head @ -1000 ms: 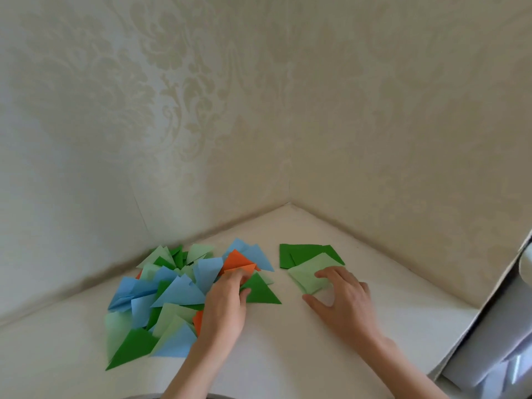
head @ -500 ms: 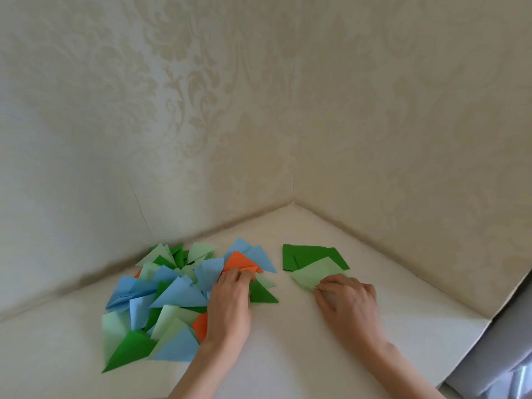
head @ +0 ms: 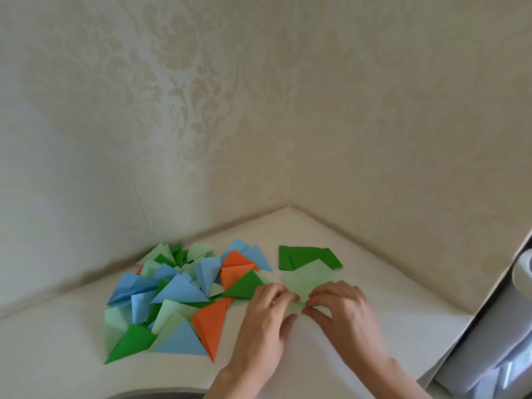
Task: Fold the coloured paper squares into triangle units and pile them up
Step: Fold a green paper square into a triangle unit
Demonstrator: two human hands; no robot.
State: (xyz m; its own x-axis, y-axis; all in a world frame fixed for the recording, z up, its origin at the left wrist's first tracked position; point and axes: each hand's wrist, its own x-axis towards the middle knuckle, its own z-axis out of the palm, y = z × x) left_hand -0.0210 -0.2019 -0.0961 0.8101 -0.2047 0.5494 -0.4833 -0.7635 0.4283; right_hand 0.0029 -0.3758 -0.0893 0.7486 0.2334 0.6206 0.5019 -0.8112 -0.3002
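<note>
Head view: starting a fold on a light green square (head: 309,279), lying flat on the white table (head: 374,326) just right of the pile of folded triangles (head: 178,295). Left hand (head: 266,321) and right hand (head: 342,312) both on its near edge, fingers curled and seemingly pinching the paper; exact hold hard to tell under the knuckles. Judged an early step: no crease visible yet. Next move likely calls for bringing one corner onto the opposite one, then pressing the crease flat. Dark green squares (head: 308,256) waiting just behind, partly under the light green sheet. A dark green triangle (head: 244,286) from the pile almost touching the left fingers; risk of nudging it. Patterned wall (head: 259,110) behind, well apart.
</note>
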